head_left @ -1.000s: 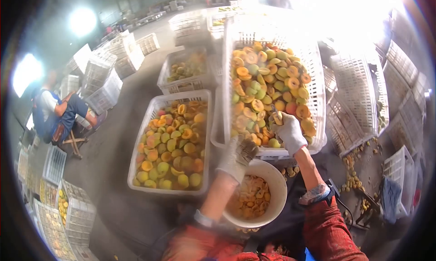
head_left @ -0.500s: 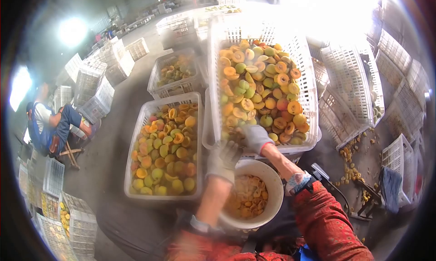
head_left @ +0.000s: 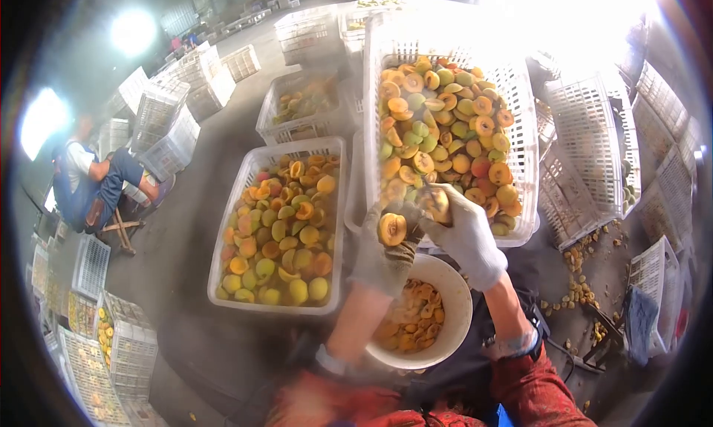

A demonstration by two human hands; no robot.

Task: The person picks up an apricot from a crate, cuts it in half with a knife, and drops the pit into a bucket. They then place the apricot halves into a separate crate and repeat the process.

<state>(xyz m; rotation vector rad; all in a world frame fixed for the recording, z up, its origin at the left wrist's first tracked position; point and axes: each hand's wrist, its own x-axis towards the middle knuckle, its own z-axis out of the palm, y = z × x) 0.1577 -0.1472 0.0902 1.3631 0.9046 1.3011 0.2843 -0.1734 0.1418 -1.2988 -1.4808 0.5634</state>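
Note:
My left hand (head_left: 377, 262), in a pale work glove with a dark palm, is closed around a halved apricot (head_left: 392, 229), its cut face turned up. Beside it, my gloved right hand (head_left: 469, 238) grips another apricot half (head_left: 434, 204). A thin dark shape, perhaps a tool tip, sticks up above that half. Both hands are over the front edge of a large white crate (head_left: 526, 167) heaped with cut and whole apricots (head_left: 445, 130). Below them stands a white bucket (head_left: 460, 315) partly filled with brownish-orange pits or scraps (head_left: 417, 319).
Left of the bucket, a second white crate (head_left: 217, 256) holds apricot halves, with a smaller crate (head_left: 264, 126) behind it. Stacked crates (head_left: 575, 152) and spilled pieces (head_left: 579, 267) lie to the right. A seated person (head_left: 96, 171) is at far left.
Both hands have risen from the crate's front edge and bucket rim, and now each shows a cut apricot half. The whole view has shifted slightly.

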